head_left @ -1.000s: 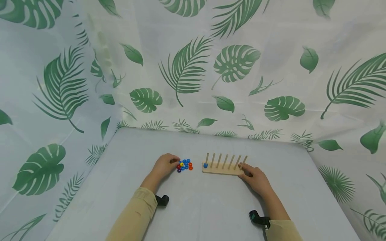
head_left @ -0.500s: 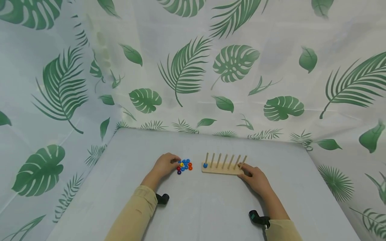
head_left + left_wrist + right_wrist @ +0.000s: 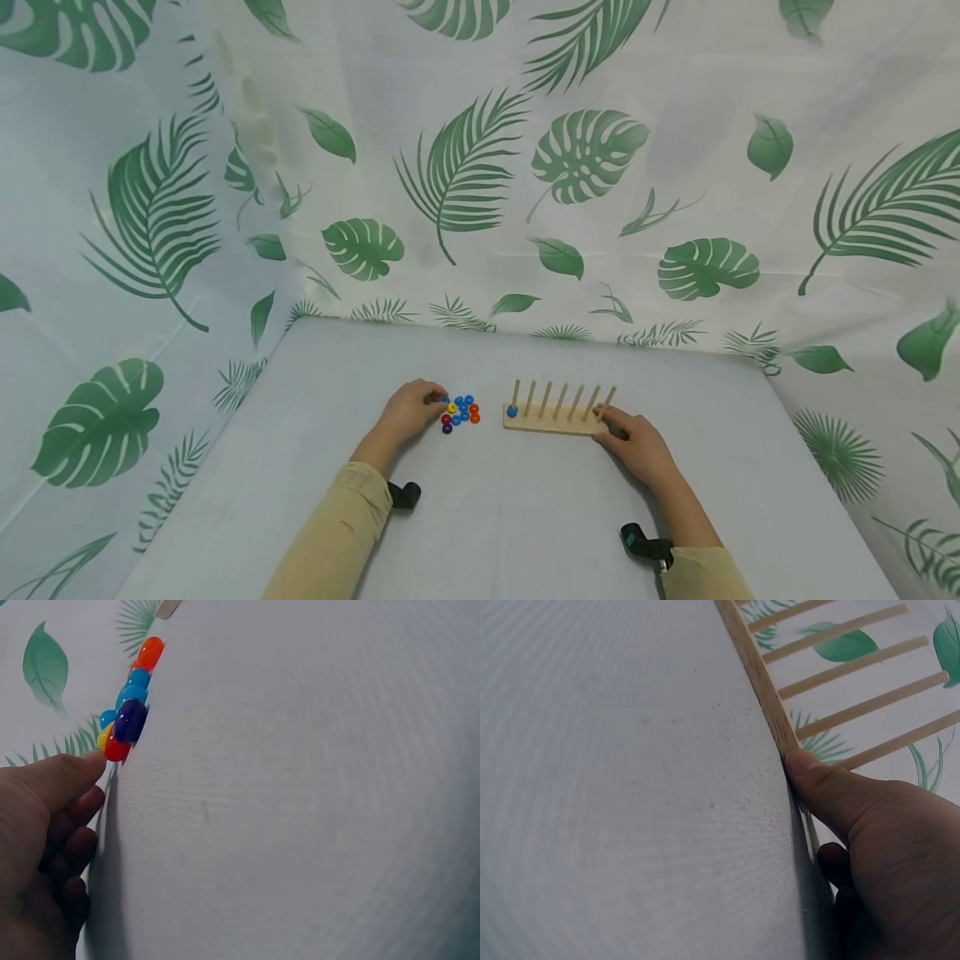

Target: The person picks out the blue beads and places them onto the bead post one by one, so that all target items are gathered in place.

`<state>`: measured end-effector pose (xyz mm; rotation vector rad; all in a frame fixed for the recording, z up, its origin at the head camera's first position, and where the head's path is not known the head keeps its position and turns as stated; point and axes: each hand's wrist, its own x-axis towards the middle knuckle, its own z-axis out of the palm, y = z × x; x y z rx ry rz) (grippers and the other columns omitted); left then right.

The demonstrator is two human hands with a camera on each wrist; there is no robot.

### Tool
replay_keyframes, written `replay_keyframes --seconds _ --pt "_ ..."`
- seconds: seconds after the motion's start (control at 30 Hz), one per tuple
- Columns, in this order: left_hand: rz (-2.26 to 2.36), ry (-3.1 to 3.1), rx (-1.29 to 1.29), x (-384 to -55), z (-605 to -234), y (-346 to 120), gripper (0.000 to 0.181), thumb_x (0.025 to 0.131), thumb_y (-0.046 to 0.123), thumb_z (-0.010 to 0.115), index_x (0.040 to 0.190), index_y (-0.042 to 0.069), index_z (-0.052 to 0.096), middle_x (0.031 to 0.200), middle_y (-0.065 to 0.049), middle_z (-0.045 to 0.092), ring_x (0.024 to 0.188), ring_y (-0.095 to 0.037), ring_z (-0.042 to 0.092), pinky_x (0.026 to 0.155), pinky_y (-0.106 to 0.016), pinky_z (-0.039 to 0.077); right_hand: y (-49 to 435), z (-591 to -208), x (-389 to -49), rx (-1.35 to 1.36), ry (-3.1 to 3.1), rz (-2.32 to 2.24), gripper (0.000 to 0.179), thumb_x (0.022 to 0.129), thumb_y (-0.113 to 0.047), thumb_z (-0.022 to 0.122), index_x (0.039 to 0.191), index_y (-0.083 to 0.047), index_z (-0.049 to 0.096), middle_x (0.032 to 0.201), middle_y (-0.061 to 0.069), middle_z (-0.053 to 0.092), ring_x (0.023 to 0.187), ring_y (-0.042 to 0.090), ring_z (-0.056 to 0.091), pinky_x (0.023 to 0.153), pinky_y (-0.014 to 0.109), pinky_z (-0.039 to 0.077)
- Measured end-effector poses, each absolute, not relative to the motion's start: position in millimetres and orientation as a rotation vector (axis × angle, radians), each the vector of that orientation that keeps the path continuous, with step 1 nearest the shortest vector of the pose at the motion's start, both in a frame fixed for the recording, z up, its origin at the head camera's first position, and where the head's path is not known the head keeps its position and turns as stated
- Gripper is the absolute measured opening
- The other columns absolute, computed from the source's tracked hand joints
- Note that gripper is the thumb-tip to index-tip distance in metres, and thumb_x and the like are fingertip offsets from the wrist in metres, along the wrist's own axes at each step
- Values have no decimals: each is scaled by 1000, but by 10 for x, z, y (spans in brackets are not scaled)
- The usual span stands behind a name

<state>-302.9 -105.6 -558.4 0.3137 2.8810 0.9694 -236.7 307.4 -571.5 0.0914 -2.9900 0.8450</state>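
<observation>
Wooden peg board (image 3: 551, 422) — right grip (image 3: 637, 445) pinching its end; left grip (image 3: 405, 414) beside coloured beads (image 3: 464, 416) — hold unclear.

Compared with a second ago, the dark purple bead (image 3: 447, 428) and the red bead (image 3: 446, 419) sit slightly nearer the person, and the blue bead (image 3: 445, 399) at the left hand's (image 3: 408, 414) fingertips has shifted a little away from the yellow bead (image 3: 452, 408).

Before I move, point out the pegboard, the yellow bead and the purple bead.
Pegboard (image 3: 551, 424), head view: bare front of its base.
Yellow bead (image 3: 452, 408), head view: its upper face.
Purple bead (image 3: 132, 721), left wrist view: middle of its visible side.
</observation>
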Motion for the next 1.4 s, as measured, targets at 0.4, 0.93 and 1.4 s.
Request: replay_keyframes --seconds 0.4,0.93,1.4 --pt "1039 2862 288 -3051 -5344 -972 25 95 31 66 119 21 68 109 4 67 98 -15 59 87 -35 52 3071 -5718 -2368 96 -2991 837 56 90 -42 69 138 -15 58 135 20 60 112 40 58 93 61 45" --pt "1093 2813 542 -3046 -4888 -582 29 97 33 63 123 21 67 110 6 67 97 -12 58 77 -28 51 3081 -5721 -2364 81 -2987 858 58 90 -44 69 140 -17 57 131 20 62 108 37 59 90 59 46" --pt "1157 2754 705 -3012 -4775 -295 30 97 34 63 124 22 68 114 7 67 99 -11 59 77 -27 51 3085 -5713 -2362 100 -2974 872 55 91 -40 70 139 -17 57 137 19 59 115 42 57 96 61 43"
